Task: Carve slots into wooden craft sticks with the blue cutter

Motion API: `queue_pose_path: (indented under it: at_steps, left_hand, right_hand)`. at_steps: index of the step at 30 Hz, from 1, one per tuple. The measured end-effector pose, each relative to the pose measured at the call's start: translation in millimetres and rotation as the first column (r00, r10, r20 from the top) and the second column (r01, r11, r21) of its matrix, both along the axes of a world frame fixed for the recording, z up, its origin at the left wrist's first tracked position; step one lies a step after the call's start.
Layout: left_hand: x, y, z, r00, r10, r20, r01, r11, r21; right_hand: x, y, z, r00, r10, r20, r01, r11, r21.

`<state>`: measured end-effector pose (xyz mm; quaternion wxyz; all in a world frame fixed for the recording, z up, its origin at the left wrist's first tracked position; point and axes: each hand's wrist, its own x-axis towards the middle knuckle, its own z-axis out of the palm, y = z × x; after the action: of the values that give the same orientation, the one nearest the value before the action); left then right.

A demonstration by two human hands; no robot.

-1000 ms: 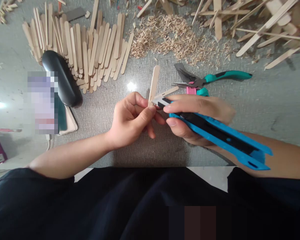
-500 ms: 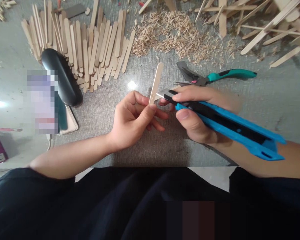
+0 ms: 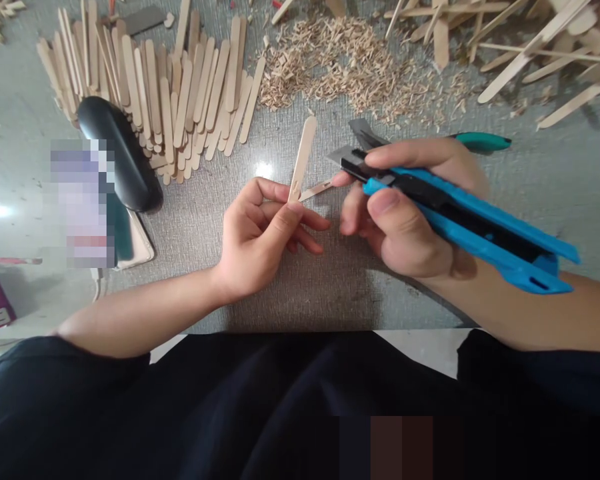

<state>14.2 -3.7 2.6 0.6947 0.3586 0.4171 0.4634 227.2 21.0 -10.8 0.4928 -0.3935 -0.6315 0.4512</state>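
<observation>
Moved away from the craft stick [image 3: 304, 153] since the earlier frame: utility knife [image 3: 480, 230], blue-and-black body, angled metal blade.
Right hand [image 3: 417, 240] wrapped firmly round the knife; left hand [image 3: 255, 240] pinching the flat, round-ended wooden stick, slotted low, over the grey, ribbed tabletop [image 3: 190, 247] (a second slotted stick [image 3: 316, 190] slants beside it); crumbly wood shavings [image 3: 350, 67] beyond.

Drawn the blue utility knife [image 3: 463, 215] off the wooden stick [image 3: 303, 153] in the left hand [image 3: 260, 240], bringing its blade [image 3: 341, 155] clear, up and right of that hand. Moved the right hand [image 3: 420, 243] farther from the left and over the pliers [image 3: 485, 142], now covering their middle. Uncovered, just right of the left hand, the slot [image 3: 326, 183] in a second stick [image 3: 310, 193], hidden half a second ago.
</observation>
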Motion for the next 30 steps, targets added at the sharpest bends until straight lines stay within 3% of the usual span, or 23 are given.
queue_pose_path:
  at_steps: [4,14,18,22,30]
  left_hand:
    - [1.5,-2.5,0.0,1.000,0.013,0.001,-0.013,1.000,0.024]
    - [3.8,-4.7,-1.8,1.000,0.023,0.000,-0.023,0.998,0.053]
    - [4.3,-4.8,-2.1,1.000,0.025,-0.006,-0.024,0.999,0.043]
    - [3.7,-4.9,-1.4,1.000,0.014,-0.009,-0.013,0.999,0.035]
    - [4.0,-4.8,-1.3,1.000,0.017,-0.003,-0.017,0.999,0.030]
  right_hand:
    - [-5.4,6.5,-7.6,0.984,-0.008,-0.176,-0.010,0.995,-0.098]
    - [-5.2,18.3,-23.0,0.982,0.051,-0.181,-0.076,0.988,-0.132]
    - [-1.1,20.6,-28.9,0.960,0.119,-0.252,-0.142,0.987,-0.075]
    - [6.4,21.7,-33.8,0.959,0.178,-0.220,-0.207,0.971,-0.116]
    - [4.9,21.6,-36.4,0.958,0.163,-0.234,-0.199,0.970,-0.139]
